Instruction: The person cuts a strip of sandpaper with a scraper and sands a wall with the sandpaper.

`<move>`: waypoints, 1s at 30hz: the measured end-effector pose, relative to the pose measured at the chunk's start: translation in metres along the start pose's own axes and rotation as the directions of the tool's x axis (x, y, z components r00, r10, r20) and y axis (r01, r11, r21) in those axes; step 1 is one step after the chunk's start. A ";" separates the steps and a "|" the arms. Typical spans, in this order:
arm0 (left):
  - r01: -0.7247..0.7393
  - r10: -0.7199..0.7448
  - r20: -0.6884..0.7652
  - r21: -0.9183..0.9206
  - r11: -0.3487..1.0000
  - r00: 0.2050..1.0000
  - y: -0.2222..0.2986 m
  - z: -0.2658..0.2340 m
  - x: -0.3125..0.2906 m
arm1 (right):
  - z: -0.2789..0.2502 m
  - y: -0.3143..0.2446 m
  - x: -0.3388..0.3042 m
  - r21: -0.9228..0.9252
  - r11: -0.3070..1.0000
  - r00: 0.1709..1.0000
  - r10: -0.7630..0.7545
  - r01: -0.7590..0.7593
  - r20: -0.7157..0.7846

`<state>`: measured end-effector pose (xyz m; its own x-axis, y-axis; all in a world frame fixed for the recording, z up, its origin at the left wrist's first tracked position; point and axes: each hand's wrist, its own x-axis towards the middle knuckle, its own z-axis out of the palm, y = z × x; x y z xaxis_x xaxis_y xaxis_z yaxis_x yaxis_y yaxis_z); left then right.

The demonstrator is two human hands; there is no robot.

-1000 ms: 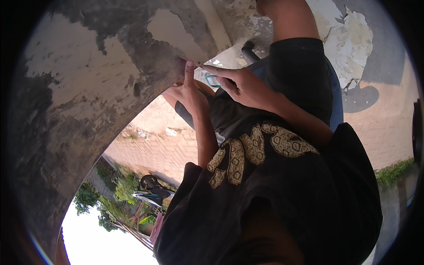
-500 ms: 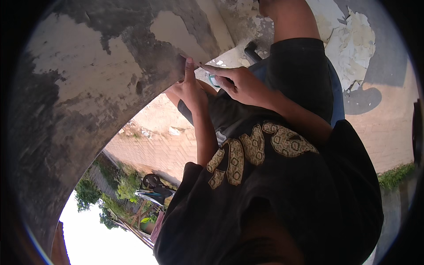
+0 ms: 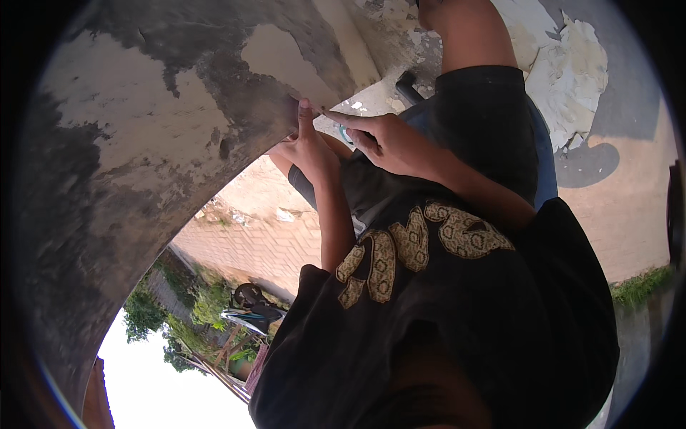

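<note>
Just off the edge of a patchy grey surface [image 3: 179, 129], coated in pale and dark filler, my two hands meet. My left hand [image 3: 309, 151] has its thumb raised and pressed on a thin dark flat piece, largely hidden against the surface; its other fingers curl out of sight beneath. From the right comes my right hand [image 3: 393, 141], index finger stretched to that piece's end and the other fingers folded in. Grey smears mark the right fingers. What kind of piece it is I cannot make out.
My bent leg in dark shorts [image 3: 486, 107] is beyond the right forearm, beside a blue seat edge [image 3: 546, 161]. Peeling white flakes [image 3: 572, 79] lie at the far right. Brick paving [image 3: 264, 247], a parked motorbike [image 3: 250, 311] and plants [image 3: 211, 304] are below the surface.
Both hands have dropped very slightly in the picture, keeping the same grip at the surface's edge. Otherwise little differs.
</note>
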<state>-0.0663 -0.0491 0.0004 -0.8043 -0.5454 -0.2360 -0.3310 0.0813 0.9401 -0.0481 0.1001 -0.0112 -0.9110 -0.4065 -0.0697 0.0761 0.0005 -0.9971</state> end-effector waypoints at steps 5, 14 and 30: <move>-0.171 0.167 0.064 0.071 0.983 0.984 -0.004 0.003 0.001 | -0.001 0.005 0.003 -0.033 0.999 0.999 -0.020 0.019 -0.044; -0.207 0.215 0.060 -0.121 0.971 0.975 0.003 0.014 -0.005 | -0.006 0.006 0.011 -0.062 0.997 0.997 -0.048 0.045 -0.052; -0.222 0.217 -0.053 -0.115 0.968 0.975 0.023 0.015 -0.020 | -0.006 -0.013 0.000 0.025 0.997 0.993 0.075 -0.078 0.093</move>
<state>-0.0651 -0.0240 0.0235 -0.8298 -0.5579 -0.0130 -0.0851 0.1033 0.9910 -0.0516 0.1056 0.0011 -0.8608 -0.4889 -0.1412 0.1570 0.0088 -0.9876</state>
